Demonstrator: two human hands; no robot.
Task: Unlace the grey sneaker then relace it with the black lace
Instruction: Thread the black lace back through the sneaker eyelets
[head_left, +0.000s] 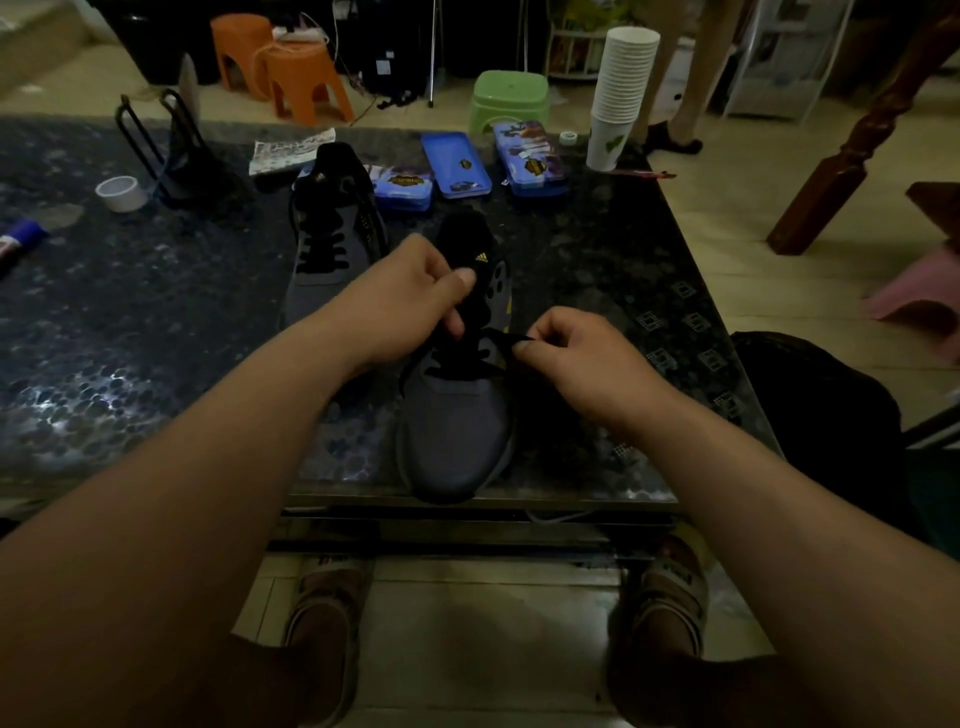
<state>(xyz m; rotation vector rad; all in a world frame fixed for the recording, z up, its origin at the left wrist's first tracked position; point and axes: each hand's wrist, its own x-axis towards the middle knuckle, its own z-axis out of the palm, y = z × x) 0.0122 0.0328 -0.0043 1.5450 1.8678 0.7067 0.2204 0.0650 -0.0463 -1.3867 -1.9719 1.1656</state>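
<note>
A grey sneaker (457, 421) with a black tongue stands on the dark table (156, 312), toe towards me at the near edge. Its black lace (467, 358) crosses the lower eyelets. My left hand (410, 296) pinches the tongue area at the top of the lacing. My right hand (576, 358) pinches a free end of the black lace at the sneaker's right side. A second grey sneaker (332, 244), laced in black, stands behind and to the left.
Blue tins (457, 163) lie behind the shoes, with a stack of paper cups (621, 93) at the far right corner. A tape roll (122, 193) and a black stand (176, 156) sit at the left. Stools stand on the floor beyond.
</note>
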